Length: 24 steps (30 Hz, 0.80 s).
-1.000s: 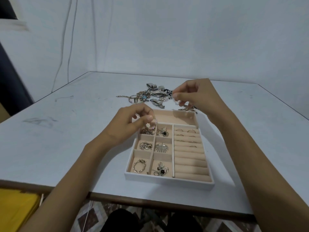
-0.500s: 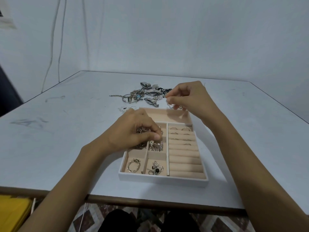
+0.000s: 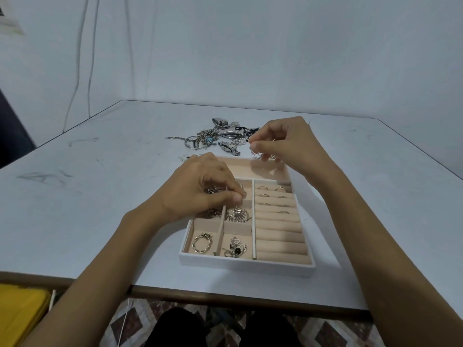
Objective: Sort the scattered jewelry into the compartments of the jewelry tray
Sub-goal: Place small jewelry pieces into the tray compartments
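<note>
The jewelry tray (image 3: 246,267) sits at the centre of the frame on the table (image 3: 75,196), white outside and beige inside. The left hand (image 3: 200,189) is low over the tray's upper-left compartments, its grip closed thumb to forefinger on a small piece (image 3: 242,194) (too small to say what kind). The right hand (image 3: 290,144) hangs over the tray's far, wide compartment, its grip pinching a silvery chain (image 3: 258,155) that dangles below the fingertips. Just above the tray in the frame, the loose jewelry (image 3: 220,136) lies in a tangled heap on the table. Inside the tray, a twisted hoop (image 3: 201,242) lies in the lower-left compartment, with a dark-stoned cluster (image 3: 235,247) just right of it and a fan-shaped brooch (image 3: 239,214) above that. Thin rings (image 3: 273,196) stand in the upper rows of the ring rolls on the right side. A yellow object (image 3: 20,314) shows at the lower left of the frame.
</note>
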### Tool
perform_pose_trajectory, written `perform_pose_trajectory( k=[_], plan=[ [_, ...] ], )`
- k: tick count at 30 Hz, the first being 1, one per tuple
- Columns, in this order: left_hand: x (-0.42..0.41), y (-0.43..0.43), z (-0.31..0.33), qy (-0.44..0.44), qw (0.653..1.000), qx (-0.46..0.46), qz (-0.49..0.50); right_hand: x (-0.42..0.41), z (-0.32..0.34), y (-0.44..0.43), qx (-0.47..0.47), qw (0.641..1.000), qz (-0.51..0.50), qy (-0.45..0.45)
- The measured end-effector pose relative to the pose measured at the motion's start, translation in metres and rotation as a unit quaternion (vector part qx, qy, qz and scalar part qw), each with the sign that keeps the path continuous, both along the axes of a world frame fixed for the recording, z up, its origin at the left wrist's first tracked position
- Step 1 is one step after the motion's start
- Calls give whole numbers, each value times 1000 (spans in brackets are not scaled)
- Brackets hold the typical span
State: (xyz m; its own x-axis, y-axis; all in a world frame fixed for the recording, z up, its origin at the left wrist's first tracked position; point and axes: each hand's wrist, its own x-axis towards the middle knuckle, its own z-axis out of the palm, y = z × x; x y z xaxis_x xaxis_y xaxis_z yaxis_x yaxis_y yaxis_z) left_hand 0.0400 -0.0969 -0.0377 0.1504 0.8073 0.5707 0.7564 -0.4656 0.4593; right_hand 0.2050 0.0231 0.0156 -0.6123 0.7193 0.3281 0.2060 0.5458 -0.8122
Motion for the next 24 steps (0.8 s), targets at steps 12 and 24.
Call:
perform_pose_trajectory(
  k=[12,24],
  plan=[
    [-32,-2,-15,83,925,-174,329,0,5,-13,-68,994,83,-17],
    [-27,-2,-23,159,894,-270,319,-15,0,-39,-59,953,260,-142]
  ],
)
